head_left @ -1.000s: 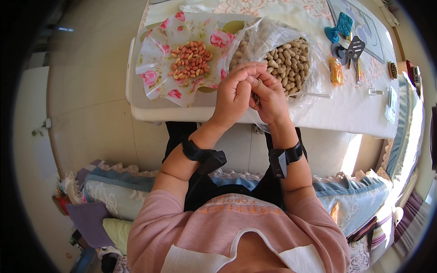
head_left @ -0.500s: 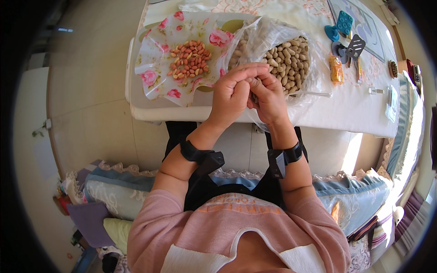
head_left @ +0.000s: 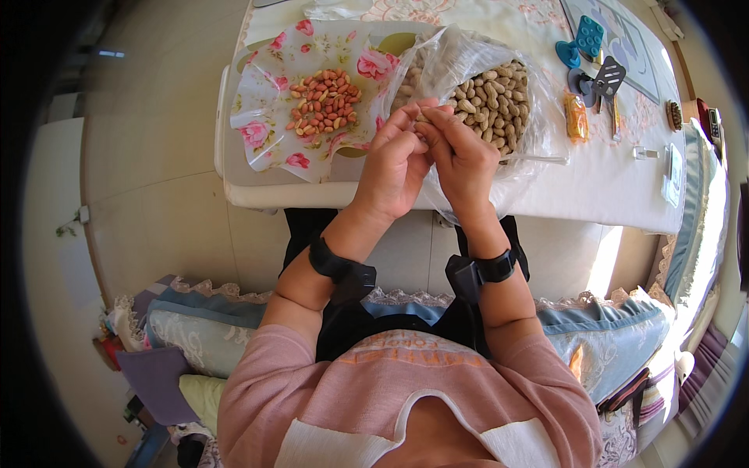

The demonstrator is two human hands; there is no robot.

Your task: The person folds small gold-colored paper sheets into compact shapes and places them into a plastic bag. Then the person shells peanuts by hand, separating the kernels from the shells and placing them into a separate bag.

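My left hand (head_left: 392, 168) and my right hand (head_left: 466, 160) meet at the table's front edge, their fingertips closed together on a small pale peanut (head_left: 422, 118) that is mostly covered. Just beyond my right hand, a clear plastic bag (head_left: 434, 56) lies open around a heap of unshelled peanuts (head_left: 493, 101). To the left, shelled reddish peanuts (head_left: 324, 101) form a pile on a flower-printed plastic sheet (head_left: 257, 101) with wavy edges. The sheet ends beside my left hand.
On the right of the table (head_left: 593, 191) are a black slotted spatula (head_left: 610, 76), a teal suction-cup piece (head_left: 591, 37), an orange packet (head_left: 576, 118) and a brush (head_left: 674, 117). A blue padded sofa (head_left: 601, 343) runs behind my body.
My fingers have shifted from a cupped, overlapping hold to a fingertip pinch, and a bit of the pale peanut now shows between them. My right hand has turned slightly.
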